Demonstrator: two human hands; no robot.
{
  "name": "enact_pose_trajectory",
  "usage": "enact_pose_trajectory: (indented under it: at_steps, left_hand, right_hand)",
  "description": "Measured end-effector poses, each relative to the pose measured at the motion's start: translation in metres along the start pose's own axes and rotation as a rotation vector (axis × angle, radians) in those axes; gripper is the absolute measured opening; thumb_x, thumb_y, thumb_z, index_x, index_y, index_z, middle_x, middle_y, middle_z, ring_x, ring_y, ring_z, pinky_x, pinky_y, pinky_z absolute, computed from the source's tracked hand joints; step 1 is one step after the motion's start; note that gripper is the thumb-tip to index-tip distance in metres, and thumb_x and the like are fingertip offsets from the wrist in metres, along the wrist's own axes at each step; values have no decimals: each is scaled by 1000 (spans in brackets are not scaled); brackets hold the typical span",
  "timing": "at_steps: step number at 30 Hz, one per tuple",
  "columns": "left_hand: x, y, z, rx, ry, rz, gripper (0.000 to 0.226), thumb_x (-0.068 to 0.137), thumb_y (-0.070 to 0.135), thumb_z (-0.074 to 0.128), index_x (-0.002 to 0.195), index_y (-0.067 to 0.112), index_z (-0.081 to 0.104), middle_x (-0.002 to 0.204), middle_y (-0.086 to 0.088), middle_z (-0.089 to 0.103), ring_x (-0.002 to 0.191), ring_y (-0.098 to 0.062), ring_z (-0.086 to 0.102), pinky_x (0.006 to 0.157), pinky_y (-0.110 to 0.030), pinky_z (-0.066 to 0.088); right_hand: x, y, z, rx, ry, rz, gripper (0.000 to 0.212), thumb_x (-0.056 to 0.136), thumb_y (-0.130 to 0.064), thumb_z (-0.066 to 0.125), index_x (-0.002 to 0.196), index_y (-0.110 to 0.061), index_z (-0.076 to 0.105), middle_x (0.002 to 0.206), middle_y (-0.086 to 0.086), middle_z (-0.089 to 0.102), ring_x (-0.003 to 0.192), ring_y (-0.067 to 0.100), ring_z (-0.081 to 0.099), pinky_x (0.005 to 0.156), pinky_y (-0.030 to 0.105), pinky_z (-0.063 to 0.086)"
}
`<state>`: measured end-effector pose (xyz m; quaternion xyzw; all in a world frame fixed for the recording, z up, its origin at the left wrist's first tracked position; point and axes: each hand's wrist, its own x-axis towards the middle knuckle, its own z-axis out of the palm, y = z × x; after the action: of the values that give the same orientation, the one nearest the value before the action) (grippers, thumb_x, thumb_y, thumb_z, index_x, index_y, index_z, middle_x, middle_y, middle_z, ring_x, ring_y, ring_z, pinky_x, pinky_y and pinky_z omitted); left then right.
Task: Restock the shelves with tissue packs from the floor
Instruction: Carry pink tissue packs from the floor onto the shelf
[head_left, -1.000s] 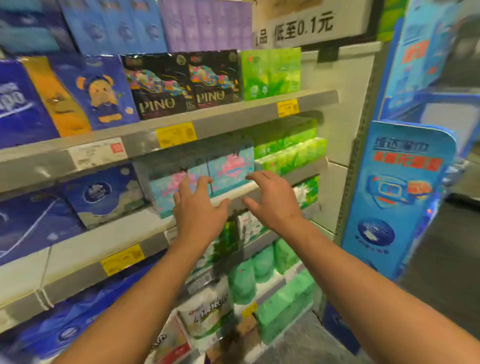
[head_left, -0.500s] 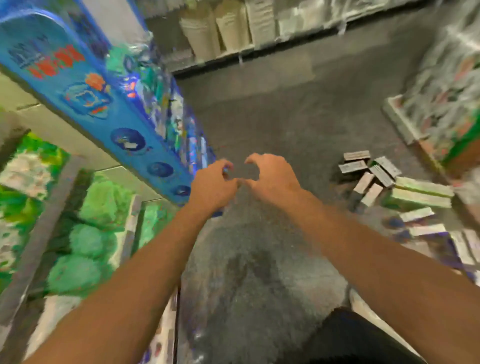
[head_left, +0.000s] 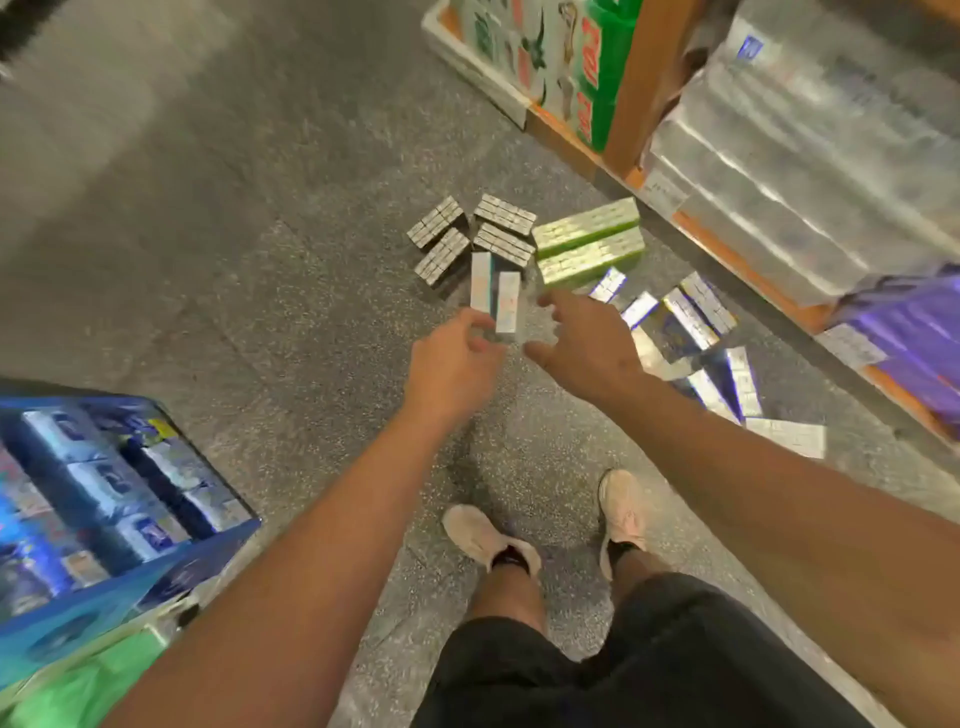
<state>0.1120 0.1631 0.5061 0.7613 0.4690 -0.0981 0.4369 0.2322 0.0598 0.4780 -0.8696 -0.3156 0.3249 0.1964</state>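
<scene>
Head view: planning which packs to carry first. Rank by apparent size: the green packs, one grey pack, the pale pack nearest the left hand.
1. Green packs, largest.
2. Grey pack and pale pack: look similar, and the pale one lies nearer the camera, so unranked.

Glossy film-wrapped tissue packs (head_left: 587, 241), speckled floor (head_left: 291, 291)

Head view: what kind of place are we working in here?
Most likely a shop aisle. Tissue packs lie grouped on a speckled floor, wrapped paper rolls fill a low shelf on the right, and a blue display stand of boxed goods sits on the left.
</scene>
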Motion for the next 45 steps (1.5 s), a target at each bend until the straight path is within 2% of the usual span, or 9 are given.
enact_pose_trajectory:
  at_steps: [6, 9, 15, 20, 24, 28, 35, 39, 45]
  left_hand:
    - [215, -87, 90, -4, -43, -52, 25, 92, 23, 58, 117, 23, 60, 98, -3, 69, 81, -21, 64, 65, -34, 49]
    - [320, -152, 143, 78, -27, -90, 30, 92, 29, 58, 122, 26, 57, 96, 0, 66, 67, -10, 56, 58, -25, 38]
    - [465, -260, 222, 220, -86, -17, 39, 94, 28, 52, 133, 29, 51, 115, -5, 64, 103, -26, 60, 89, -39, 49]
    - [491, -287, 237, 275, -51, 145, 37, 90, 28, 56, 127, 28, 55, 103, -7, 64, 100, -25, 58, 86, -37, 45]
    - [470, -264, 209, 254, -99, 201, 54, 88, 21, 64, 137, 34, 46, 114, -4, 59, 104, -22, 57, 91, -38, 48]
    - [437, -203, 149, 215, -135, 314, 71, 84, 5, 65, 145, 31, 40, 122, -6, 53, 102, -21, 55, 84, -24, 45]
    - [328, -85, 17, 283, -205, 382, 76, 75, 21, 77, 142, 32, 44, 148, -6, 33, 134, -25, 38, 108, -27, 30]
    - [224, -37, -58, 216, -79, 277, 69, 57, 39, 73, 122, 24, 59, 105, 2, 54, 100, -21, 58, 84, -28, 47]
    - [-9, -31, -137, 130, 301, 107, 65, 67, 31, 86, 123, 21, 55, 111, -4, 62, 99, -24, 58, 81, -33, 44]
  right_hand:
    - [152, 84, 131, 112, 7, 218, 71, 81, -37, 73, 137, -19, 33, 113, 6, 62, 103, 28, 61, 79, 36, 50]
    - [238, 121, 222, 148, 28, 340, 82, 82, -40, 72, 145, -21, 23, 117, 11, 58, 103, 31, 60, 74, 33, 43]
    - [379, 179, 380, 202, 64, 472, 94, 78, -50, 71, 147, -26, 13, 134, 19, 41, 113, 42, 52, 89, 48, 49]
    - [407, 188, 422, 239, 150, 501, 74, 84, -39, 62, 142, -23, 20, 106, 16, 60, 92, 38, 61, 70, 36, 40]
    - [371, 170, 376, 186, 162, 548, 58, 79, -38, 70, 123, -25, 34, 86, 3, 59, 83, 33, 63, 68, 34, 49]
    - [321, 138, 284, 160, -2, 538, 56, 79, -36, 68, 126, -29, 37, 94, 4, 60, 80, 30, 59, 64, 29, 47]
    - [251, 45, 103, 206, -167, 54, 80, 58, -30, 77, 134, -33, 51, 93, -8, 60, 76, 13, 55, 70, 24, 48]
    - [201, -17, 13, -6, -307, -249, 83, 60, -34, 76, 138, -29, 50, 108, -2, 62, 91, 20, 61, 76, 30, 50]
    - [76, -130, -53, -97, -416, -672, 80, 56, -14, 88, 130, -25, 60, 116, 2, 64, 101, 18, 59, 81, 26, 43]
